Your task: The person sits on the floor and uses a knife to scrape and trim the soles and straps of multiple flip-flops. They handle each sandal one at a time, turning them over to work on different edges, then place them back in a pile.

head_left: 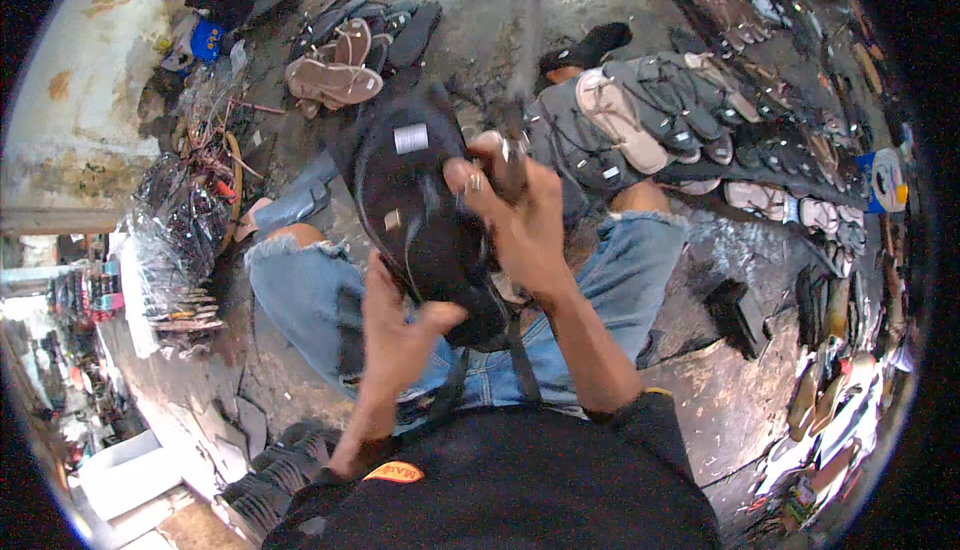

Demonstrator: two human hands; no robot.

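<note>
A black sandal (420, 230) with a pale label and shiny strap parts is held over my lap. My left hand (395, 325) is closed around its near left side, thumb across the top. At its right edge is my right hand (520, 215), fingers curled, with a ring on one finger. A dark rod-like tool (511, 165) shows in that grip. A thin blurred streak runs upward from it, and its far end is smeared by motion. Whether my right fingers also press on the sandal is hard to tell.
Brown sandals (335, 83) lie in a pile ahead left. Rows of dark and pink sandals (620, 125) spread ahead right. Plastic-wrapped bundles (180, 240) stand by the left wall. A black block-like object (738, 318) sits right of my knee, with more footwear (830, 410) beyond.
</note>
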